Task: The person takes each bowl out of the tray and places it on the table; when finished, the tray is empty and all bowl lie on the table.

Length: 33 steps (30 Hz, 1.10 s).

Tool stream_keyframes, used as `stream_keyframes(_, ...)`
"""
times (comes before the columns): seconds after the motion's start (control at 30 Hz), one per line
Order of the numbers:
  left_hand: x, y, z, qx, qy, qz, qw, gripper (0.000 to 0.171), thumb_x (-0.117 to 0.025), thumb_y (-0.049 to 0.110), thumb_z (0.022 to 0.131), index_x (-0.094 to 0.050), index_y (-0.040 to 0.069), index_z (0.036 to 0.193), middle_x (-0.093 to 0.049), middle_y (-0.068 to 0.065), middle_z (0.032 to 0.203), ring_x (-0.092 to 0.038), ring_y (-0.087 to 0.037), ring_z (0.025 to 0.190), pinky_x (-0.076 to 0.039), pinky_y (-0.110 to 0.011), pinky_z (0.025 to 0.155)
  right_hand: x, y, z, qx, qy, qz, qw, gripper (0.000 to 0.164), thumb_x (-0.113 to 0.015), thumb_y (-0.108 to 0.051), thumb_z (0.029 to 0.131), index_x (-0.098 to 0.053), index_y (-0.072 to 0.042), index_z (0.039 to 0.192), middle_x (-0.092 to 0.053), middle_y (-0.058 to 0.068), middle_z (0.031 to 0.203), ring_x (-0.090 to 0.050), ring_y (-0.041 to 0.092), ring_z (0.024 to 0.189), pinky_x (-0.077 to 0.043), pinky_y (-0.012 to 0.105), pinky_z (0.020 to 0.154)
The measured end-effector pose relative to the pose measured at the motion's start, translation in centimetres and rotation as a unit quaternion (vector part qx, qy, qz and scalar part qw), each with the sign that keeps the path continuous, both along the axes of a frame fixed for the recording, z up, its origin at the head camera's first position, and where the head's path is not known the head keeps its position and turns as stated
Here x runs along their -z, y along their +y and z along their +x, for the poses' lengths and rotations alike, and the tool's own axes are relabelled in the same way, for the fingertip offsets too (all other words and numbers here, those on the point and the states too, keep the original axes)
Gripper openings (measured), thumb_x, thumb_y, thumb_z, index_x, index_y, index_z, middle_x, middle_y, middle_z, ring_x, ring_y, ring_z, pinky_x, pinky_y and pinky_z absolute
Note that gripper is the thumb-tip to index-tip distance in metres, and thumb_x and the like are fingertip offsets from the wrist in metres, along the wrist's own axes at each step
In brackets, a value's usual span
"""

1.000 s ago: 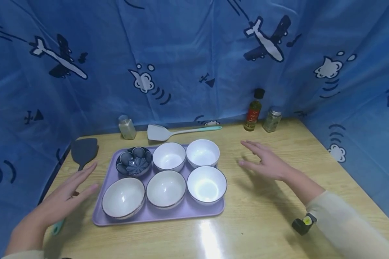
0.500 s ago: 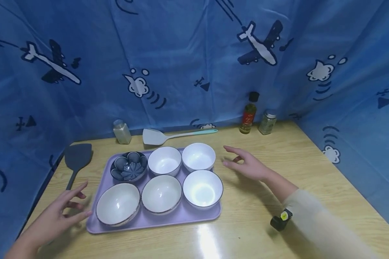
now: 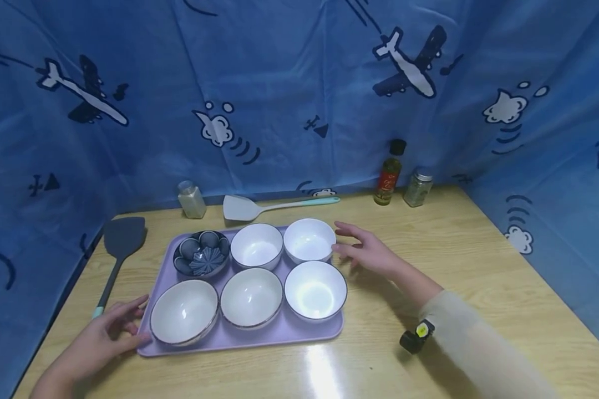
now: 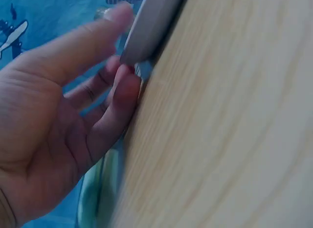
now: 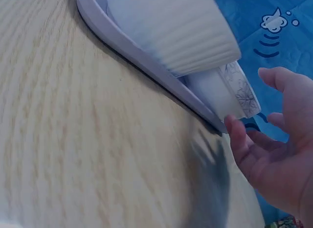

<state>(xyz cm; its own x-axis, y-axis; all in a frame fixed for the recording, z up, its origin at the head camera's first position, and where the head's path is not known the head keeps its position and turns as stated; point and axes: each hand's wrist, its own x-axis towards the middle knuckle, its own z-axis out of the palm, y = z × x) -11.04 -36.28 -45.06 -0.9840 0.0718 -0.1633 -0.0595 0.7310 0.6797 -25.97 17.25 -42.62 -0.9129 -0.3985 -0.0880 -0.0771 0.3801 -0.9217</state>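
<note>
A lilac tray (image 3: 239, 341) lies on the table, holding several white bowls and one dark blue flower-shaped bowl (image 3: 202, 255). My left hand (image 3: 102, 338) is at the tray's left edge. In the left wrist view, the thumb and loosely bent fingers of that hand (image 4: 63, 105) straddle the tray rim (image 4: 151, 27); firm contact is unclear. Beside the far right white bowl (image 3: 309, 239) is my right hand (image 3: 366, 252), its fingers spread and holding nothing. The right wrist view shows that hand (image 5: 274, 145) just off the tray's side (image 5: 146, 66).
A dark spatula (image 3: 123, 238) lies left of the tray, partly behind my left hand. Behind the tray lie a white turner (image 3: 244, 208) and a glass shaker (image 3: 192, 199). An oil bottle (image 3: 388, 174) and a spice jar (image 3: 418, 188) stand back right, before a blue curtain (image 3: 279, 83).
Both hands have moved inward toward the tray. My left hand has reached its left edge with fingers more bent; my right hand has come close to its right side. The tray and bowls stay put.
</note>
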Motion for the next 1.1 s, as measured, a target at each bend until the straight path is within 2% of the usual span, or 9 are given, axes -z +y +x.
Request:
stream_keyframes(0.2,0.4,-0.2,-0.2,0.005,-0.012,-0.011,0.9998,0.083,-0.078,0.040,0.086,-0.040,0.007,0.152,-0.051,-0.013,0.136,-0.056,-0.003,0.091,-0.043,-0.012,0.077,1.1,-0.7,-0.4,0.002,-0.027,-0.039,0.999,0.070,-0.064,-0.028,0.098,-0.030,-0.013,0.157,-0.039,0.023,0.153,-0.072,0.024,0.089,-0.056,0.029,0.072)
stream_keyframes(0.3,0.5,-0.3,-0.3,-0.002,-0.035,-0.014,0.9993,0.084,-0.076,0.047,0.085,-0.040,0.012,0.153,-0.049,-0.010,0.139,-0.055,-0.005,0.095,-0.043,-0.012,0.078,1.4,-0.9,-0.4,0.003,-0.027,-0.060,0.998,0.069,-0.063,-0.025,0.098,-0.031,-0.011,0.157,-0.039,0.026,0.152,-0.073,0.024,0.087,-0.058,0.028,0.073)
stream_keyframes(0.5,0.7,-0.5,-0.2,-0.015,-0.091,-0.026,0.9954,0.092,-0.070,0.060,0.084,-0.032,0.017,0.157,-0.044,-0.012,0.149,-0.054,-0.014,0.104,-0.046,-0.030,0.090,2.0,-1.5,-0.5,0.012,-0.071,-0.134,0.988,0.067,-0.060,-0.018,0.099,-0.029,-0.010,0.157,-0.038,0.028,0.151,-0.072,0.023,0.087,-0.060,0.030,0.079)
stream_keyframes(0.53,0.7,-0.5,-0.2,-0.013,-0.089,-0.029,0.9955,0.092,-0.070,0.060,0.084,-0.032,0.017,0.157,-0.044,-0.013,0.149,-0.054,-0.014,0.104,-0.046,-0.031,0.090,2.1,-1.6,-0.5,0.016,-0.077,-0.144,0.986,0.067,-0.059,-0.017,0.099,-0.028,-0.009,0.157,-0.038,0.029,0.151,-0.072,0.023,0.087,-0.060,0.030,0.079)
stream_keyframes(0.77,0.6,-0.4,0.2,-0.008,-0.062,-0.042,0.9972,0.090,-0.071,0.057,0.084,-0.035,0.015,0.156,-0.046,-0.013,0.146,-0.056,-0.007,0.098,-0.047,-0.017,0.082,2.2,-2.2,-0.3,0.034,-0.094,-0.165,0.981,0.065,-0.056,-0.013,0.099,-0.028,-0.012,0.158,-0.039,0.026,0.152,-0.069,0.021,0.089,-0.059,0.028,0.081)
stream_keyframes(0.9,0.5,-0.3,0.3,-0.012,-0.072,-0.047,0.9962,0.092,-0.070,0.061,0.084,-0.034,0.017,0.156,-0.046,-0.013,0.146,-0.056,-0.009,0.100,-0.049,-0.024,0.087,2.0,-2.4,-0.2,0.043,-0.100,-0.176,0.978,0.064,-0.056,-0.010,0.099,-0.029,-0.012,0.157,-0.038,0.026,0.153,-0.068,0.019,0.087,-0.059,0.026,0.080)
stream_keyframes(1.03,0.6,-0.2,0.3,-0.011,-0.074,-0.045,0.9962,0.090,-0.069,0.060,0.085,-0.035,0.016,0.156,-0.046,-0.015,0.148,-0.056,-0.009,0.100,-0.048,-0.037,0.093,2.0,-2.6,-0.1,0.058,-0.103,-0.187,0.975,0.065,-0.055,-0.006,0.097,-0.030,-0.010,0.157,-0.038,0.028,0.151,-0.068,0.018,0.083,-0.059,0.026,0.078)
stream_keyframes(1.1,0.8,-0.3,0.2,-0.009,-0.065,-0.045,0.9968,0.088,-0.070,0.058,0.085,-0.036,0.017,0.155,-0.046,-0.014,0.148,-0.056,-0.007,0.100,-0.048,-0.033,0.094,1.9,-2.6,-0.1,0.066,-0.106,-0.193,0.973,0.065,-0.055,-0.005,0.096,-0.032,-0.009,0.156,-0.039,0.028,0.150,-0.067,0.017,0.082,-0.059,0.026,0.077)
